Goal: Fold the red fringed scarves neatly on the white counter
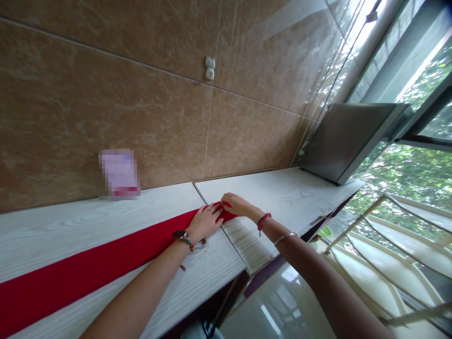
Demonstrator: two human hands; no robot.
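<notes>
The red cloth strip (106, 260) lies flat on the tabletop (88, 221) along most of its visible length, reaching just past the seam (235, 248). The left hand (205, 221) rests on it beside the seam, fingers slightly apart; beyond, the right hand (236, 205) bends its fingers at the strip's end, grip unclear, where work seems unfinished.

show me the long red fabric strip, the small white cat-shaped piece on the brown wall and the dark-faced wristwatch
Long red fabric strip (106, 262): head view, on its flat middle stretch.
Small white cat-shaped piece (210, 69): head view, around its middle.
Dark-faced wristwatch (180, 234): head view, on its face.
</notes>
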